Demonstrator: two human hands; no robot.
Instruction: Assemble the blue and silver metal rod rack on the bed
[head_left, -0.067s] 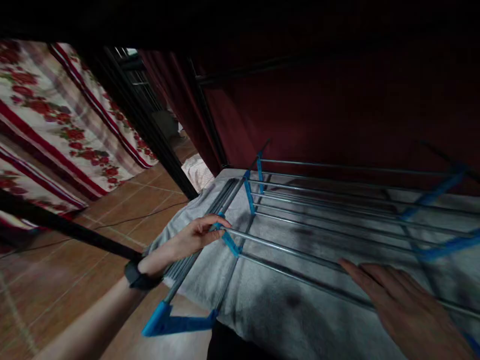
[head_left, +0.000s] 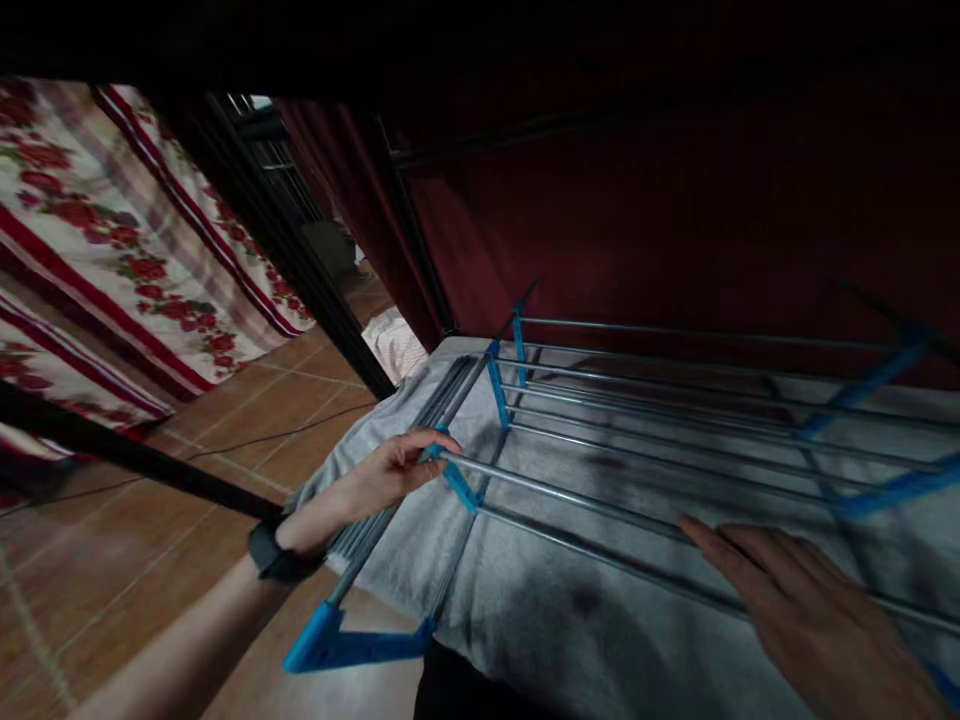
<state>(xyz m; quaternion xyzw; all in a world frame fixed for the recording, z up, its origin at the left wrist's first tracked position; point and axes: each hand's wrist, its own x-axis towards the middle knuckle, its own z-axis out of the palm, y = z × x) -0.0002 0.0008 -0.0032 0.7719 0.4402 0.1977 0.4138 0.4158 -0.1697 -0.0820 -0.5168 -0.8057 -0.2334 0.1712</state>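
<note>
A metal rack like a folding clothes-drying rack (head_left: 570, 497), with grey tubes and blue plastic joints, lies on grey cloth. My left hand (head_left: 397, 468) is closed at the near rack's corner, thumb and fingers pinching a blue joint where a tube ends. A dark band circles that wrist. Over the near tubes at the lower right, my right hand (head_left: 810, 610) rests with its fingers extended and its thumb against the upper tube. The undersides of its fingers are hidden. A blue V-shaped corner piece (head_left: 367, 645) sticks out at the rack's near left.
The grey cloth (head_left: 510, 600) covers the surface beneath the rack. Dark frame posts (head_left: 330, 300) stand at the left, with a flowered curtain (head_left: 142, 260) and tiled floor (head_left: 247, 415) beyond. A dark red curtain (head_left: 637, 240) hangs behind. A thin cable (head_left: 262, 440) crosses the floor.
</note>
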